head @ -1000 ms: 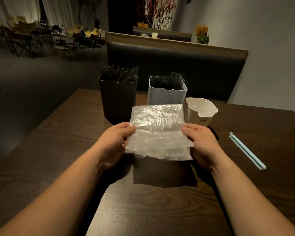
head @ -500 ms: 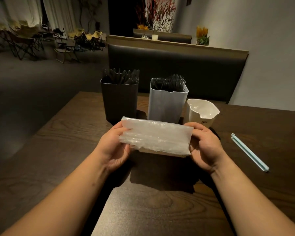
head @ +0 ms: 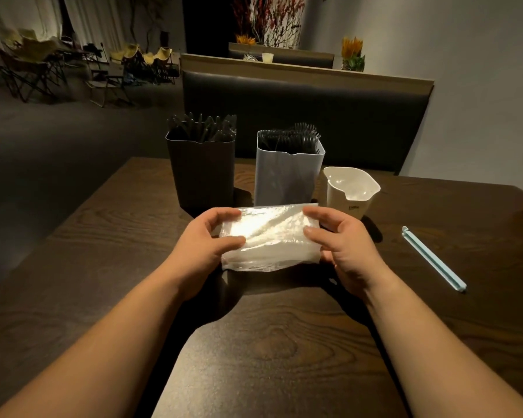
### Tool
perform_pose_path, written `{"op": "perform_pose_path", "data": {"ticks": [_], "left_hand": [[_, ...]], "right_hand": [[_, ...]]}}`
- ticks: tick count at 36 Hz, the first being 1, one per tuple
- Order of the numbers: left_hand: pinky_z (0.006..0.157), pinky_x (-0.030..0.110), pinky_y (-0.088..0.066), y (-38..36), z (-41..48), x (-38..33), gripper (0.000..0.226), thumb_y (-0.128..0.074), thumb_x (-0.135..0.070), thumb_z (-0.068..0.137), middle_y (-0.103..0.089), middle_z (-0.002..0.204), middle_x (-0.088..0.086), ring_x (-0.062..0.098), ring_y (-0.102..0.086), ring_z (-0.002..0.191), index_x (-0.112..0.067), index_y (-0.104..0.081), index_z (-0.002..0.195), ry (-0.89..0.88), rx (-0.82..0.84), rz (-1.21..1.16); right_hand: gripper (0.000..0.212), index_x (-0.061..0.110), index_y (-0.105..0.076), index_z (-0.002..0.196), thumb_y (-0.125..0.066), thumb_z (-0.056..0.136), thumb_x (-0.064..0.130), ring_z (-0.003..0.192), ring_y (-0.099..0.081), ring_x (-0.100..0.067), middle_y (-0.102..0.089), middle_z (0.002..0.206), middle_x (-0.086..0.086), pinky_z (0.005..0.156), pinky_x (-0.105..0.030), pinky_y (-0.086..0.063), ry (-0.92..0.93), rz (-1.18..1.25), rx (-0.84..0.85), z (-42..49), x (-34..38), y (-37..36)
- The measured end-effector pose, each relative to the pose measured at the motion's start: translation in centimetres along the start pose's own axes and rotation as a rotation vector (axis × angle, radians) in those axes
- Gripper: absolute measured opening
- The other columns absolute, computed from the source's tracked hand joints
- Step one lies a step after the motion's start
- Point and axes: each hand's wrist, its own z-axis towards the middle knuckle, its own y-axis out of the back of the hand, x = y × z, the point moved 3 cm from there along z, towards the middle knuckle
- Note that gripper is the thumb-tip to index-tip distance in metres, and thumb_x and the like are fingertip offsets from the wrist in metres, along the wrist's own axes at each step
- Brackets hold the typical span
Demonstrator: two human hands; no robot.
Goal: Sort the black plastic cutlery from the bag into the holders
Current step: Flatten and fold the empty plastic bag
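Bag (head: pixel 269 236), clear plastic, folded flat and held at frame centre, just above the table (head: pixel 269 357).
Left hand (head: pixel 206 245) and right hand (head: pixel 344 248) each pinch one end, thumbs on top; compared with half a second ago they sit closer together. Behind stand the dark holder (head: pixel 201 173) and grey holder (head: pixel 287 176), both holding black cutlery (head: pixel 290 140), with the white holder (head: pixel 351 191) to their right.

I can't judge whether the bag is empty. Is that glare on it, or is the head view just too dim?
Head view: dim, warm light; a bright glare patch on the bag, beside the left grip, washes out its contents; the right grip holds the other end; dark shadows lie on the table under bag and arms; the wide angle bends the table's edges.
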Motion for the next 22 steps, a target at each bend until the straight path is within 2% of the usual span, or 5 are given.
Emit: {"op": "perform_pose_path", "data": {"ticks": [4,7,14,18,22], "left_hand": [[0.08,0.026,-0.059,0.1,-0.1,-0.3,0.055,-0.069,0.01,0.084,-0.063,0.126,-0.007,0.017,-0.064,0.113,-0.029,-0.063,0.123,-0.062,-0.034,0.003],[0.071,0.015,-0.056,0.0,-0.2,-0.5,0.06,-0.069,0.012,0.083,-0.064,0.123,-0.009,0.01,-0.065,0.107,-0.026,-0.062,0.129,-0.072,-0.051,0.009],[0.09,0.04,-0.058,-0.5,-0.8,-0.8,0.037,-0.057,0.002,0.094,-0.063,0.129,0.012,0.028,-0.069,0.108,-0.026,-0.075,0.109,0.056,0.105,-0.25],[0.065,0.025,-0.058,-1.1,-1.3,-1.0,0.054,-0.055,0.005,0.094,-0.064,0.122,0.007,0.018,-0.072,0.088,-0.037,-0.065,0.128,-0.001,0.136,-0.183],[0.07,0.029,-0.056,-1.3,-1.8,-1.1,0.047,-0.064,-0.014,0.088,-0.067,0.116,0.006,0.022,-0.067,0.084,-0.041,-0.067,0.126,-0.015,0.183,-0.091]], "right_hand": [[0.058,0.025,-0.063,0.132,-0.065,0.087,-0.011,0.111,-0.069,-0.021,-0.062,0.129,0.007,0.084,-0.04,-0.061,0.023,-0.104,0.058,0.0,-0.2,-0.3],[0.06,0.025,-0.065,0.13,-0.065,0.084,-0.015,0.108,-0.07,-0.019,-0.062,0.13,0.007,0.085,-0.04,-0.061,0.073,-0.118,0.028,0.2,-0.2,-0.3],[0.06,0.017,-0.066,0.129,-0.062,0.082,-0.02,0.101,-0.071,-0.008,-0.066,0.127,0.003,0.079,-0.03,-0.061,0.096,-0.103,-0.006,0.4,0.1,0.7],[0.06,0.019,-0.065,0.13,-0.062,0.083,-0.018,0.1,-0.07,-0.005,-0.066,0.123,0.007,0.078,-0.027,-0.059,0.083,-0.149,0.022,0.2,0.2,1.3],[0.061,0.021,-0.065,0.131,-0.062,0.083,-0.017,0.111,-0.068,-0.016,-0.066,0.127,0.004,0.085,-0.036,-0.061,0.078,-0.138,0.014,0.1,0.2,1.7]]}}
